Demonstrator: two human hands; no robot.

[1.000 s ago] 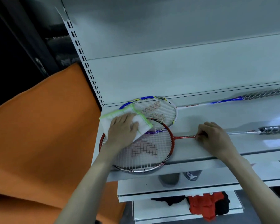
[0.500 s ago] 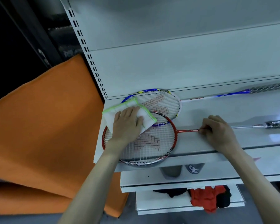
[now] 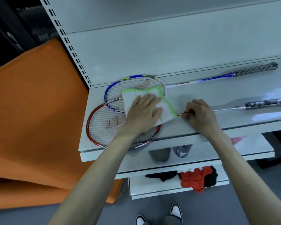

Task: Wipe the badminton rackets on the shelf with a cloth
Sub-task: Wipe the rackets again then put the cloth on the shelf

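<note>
- My left hand [image 3: 143, 113] lies flat, fingers straight, pressing the white cloth [image 3: 164, 103] with green edging onto the strings where the two racket heads overlap.
- My right hand [image 3: 199, 113] is curled, pinching the red racket [image 3: 104, 127] by its thin shaft, just beside the cloth's corner.
- The blue racket [image 3: 113, 88] lies behind it, against the back of the white shelf [image 3: 217, 93].

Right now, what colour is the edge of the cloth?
Bright green, around a white cloth; the head view shows it.
</note>
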